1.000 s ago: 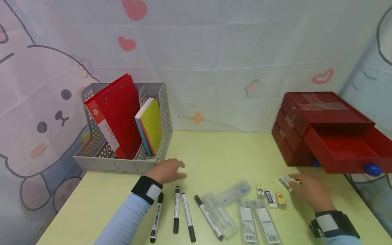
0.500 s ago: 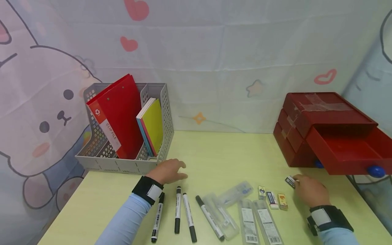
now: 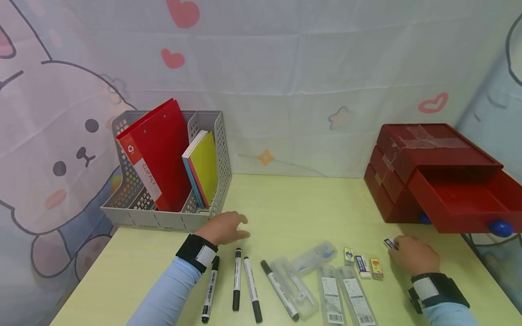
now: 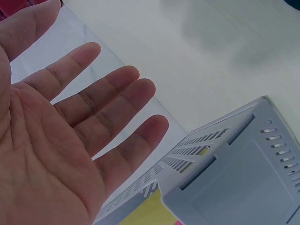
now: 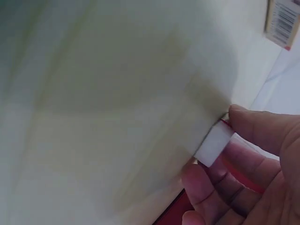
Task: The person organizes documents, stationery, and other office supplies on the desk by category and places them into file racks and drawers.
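Observation:
My right hand (image 3: 416, 256) pinches a small white eraser (image 5: 214, 143) with a dark sleeve between thumb and fingers, low over the table's right side. Left of it lie three small erasers: a yellow-and-white one (image 3: 348, 256), a blue-and-white one (image 3: 362, 266) and an orange one (image 3: 376, 268). My left hand (image 3: 223, 227) holds nothing, its fingers loosely extended in the left wrist view. It hovers by the front right corner of a grey file rack (image 3: 159, 220), which holds a red clip file (image 3: 163, 158) and several thin notebooks (image 3: 202, 167).
Red drawers (image 3: 440, 145) stand at the back right, the top drawer (image 3: 469, 208) pulled out near my right hand. Several markers (image 3: 251, 290) and clear plastic cases (image 3: 314, 258) lie along the table's front. A printed cloth (image 3: 277, 90) hangs behind.
My right hand has closed its fingers on the eraser and shifted it slightly, turning it a little. My left hand stays in place.

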Motion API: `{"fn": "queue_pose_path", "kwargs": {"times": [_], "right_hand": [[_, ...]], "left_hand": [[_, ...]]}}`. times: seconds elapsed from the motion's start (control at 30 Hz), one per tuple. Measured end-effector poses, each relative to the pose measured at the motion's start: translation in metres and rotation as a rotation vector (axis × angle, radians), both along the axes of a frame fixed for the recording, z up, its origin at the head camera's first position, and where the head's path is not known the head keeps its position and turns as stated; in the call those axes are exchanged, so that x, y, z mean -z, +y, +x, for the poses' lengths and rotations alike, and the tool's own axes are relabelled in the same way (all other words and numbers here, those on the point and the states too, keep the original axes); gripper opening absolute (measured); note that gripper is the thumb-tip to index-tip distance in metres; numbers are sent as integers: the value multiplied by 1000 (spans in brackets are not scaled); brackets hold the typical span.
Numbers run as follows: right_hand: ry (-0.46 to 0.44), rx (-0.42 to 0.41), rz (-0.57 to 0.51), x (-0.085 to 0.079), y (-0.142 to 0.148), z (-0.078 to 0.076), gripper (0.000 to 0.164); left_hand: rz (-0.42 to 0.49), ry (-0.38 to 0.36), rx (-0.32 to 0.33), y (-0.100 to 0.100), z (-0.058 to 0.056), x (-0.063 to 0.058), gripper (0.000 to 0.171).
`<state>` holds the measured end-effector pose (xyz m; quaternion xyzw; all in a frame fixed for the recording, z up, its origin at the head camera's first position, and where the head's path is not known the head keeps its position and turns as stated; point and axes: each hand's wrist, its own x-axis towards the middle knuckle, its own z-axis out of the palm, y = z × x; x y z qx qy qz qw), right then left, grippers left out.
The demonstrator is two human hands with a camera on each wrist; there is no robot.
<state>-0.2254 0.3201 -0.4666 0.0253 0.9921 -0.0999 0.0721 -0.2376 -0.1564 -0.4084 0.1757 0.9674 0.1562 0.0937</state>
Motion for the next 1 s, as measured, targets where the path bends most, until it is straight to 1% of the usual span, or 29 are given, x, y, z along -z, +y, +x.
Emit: {"fn": "queue_pose_path", "kwargs": {"times": [0.17, 0.27, 0.33, 0.47, 0.57, 0.77, 0.9, 1.0], "right_hand": [[-19, 12, -10, -6, -4, 2, 35], [4, 3, -26, -12, -7, 2, 35], [38, -14, -36, -17, -9, 2, 35], [152, -47, -55, -30, -20, 7, 25], [234, -72, -53, -43, -31, 12, 22], [373, -101, -22, -72, -49, 17, 23], [452, -100, -24, -97, -56, 18, 22], [511, -83, -54, -119, -57, 20, 21]], "left_hand": [[2, -8, 2, 2, 0, -1, 42], [4, -8, 4, 2, 1, -2, 42], [4, -5, 7, 3, 1, -3, 42], [4, 5, 12, 3, 1, -4, 43], [-1, 12, 13, 4, 1, -4, 42], [-18, 16, 13, 4, 1, -3, 42], [-19, 12, 11, 4, 2, -4, 42], [-16, 11, 11, 4, 3, -5, 42]]}}
